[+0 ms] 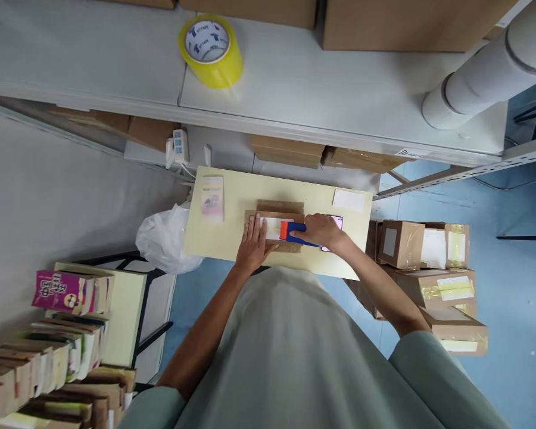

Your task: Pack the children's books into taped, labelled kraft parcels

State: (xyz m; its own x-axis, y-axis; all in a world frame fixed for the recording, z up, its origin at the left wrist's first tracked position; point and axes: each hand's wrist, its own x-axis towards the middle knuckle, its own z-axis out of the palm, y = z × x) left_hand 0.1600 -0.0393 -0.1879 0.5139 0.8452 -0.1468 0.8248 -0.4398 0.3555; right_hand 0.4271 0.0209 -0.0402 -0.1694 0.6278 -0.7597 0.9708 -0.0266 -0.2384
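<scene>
The right hand [320, 229] partly hides the phone [336, 221]. White rolls [477, 83] are cut off by the right edge; print on the booklet [212, 199] is too small to read.

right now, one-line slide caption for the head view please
Left hand resting on a cardboard box, right hand holding a blue-and-orange tool at its white label.

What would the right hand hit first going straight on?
Likely the left hand, with the held blue-and-red tool leading across the white label; tool height is unclear.
</scene>
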